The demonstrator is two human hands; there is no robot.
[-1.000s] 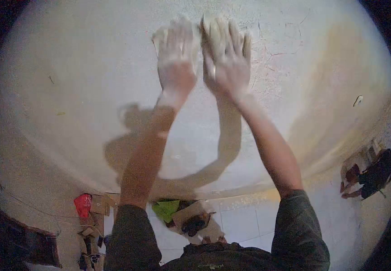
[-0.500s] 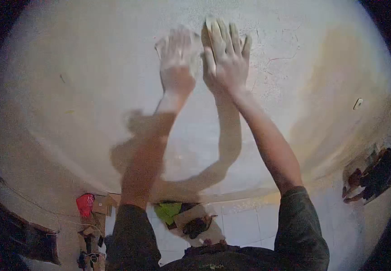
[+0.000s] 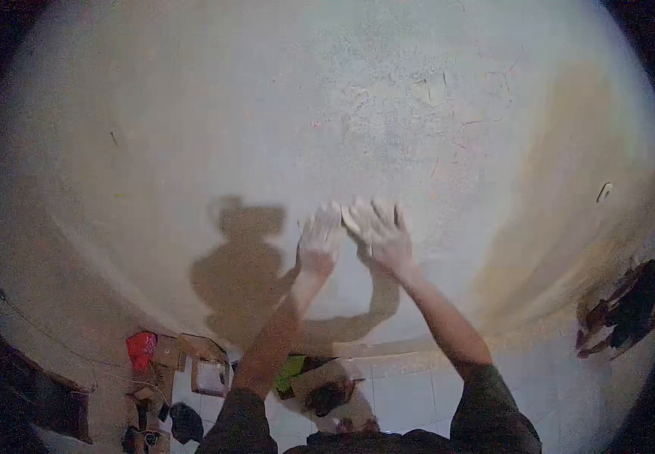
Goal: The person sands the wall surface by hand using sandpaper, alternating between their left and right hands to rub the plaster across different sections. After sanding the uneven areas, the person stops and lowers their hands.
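Pressing wall [image 3: 191, 136]: left hand [image 3: 318, 240]; right hand [image 3: 382, 233]

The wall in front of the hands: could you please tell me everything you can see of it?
The wall is pale, rough plaster, cracked and flaking at the upper right, with a yellowish-brown stain down its right side. Both the left hand and the right hand press flat against it, side by side. The person's shadow falls left of the hands. Its foot meets a pale tiled floor.
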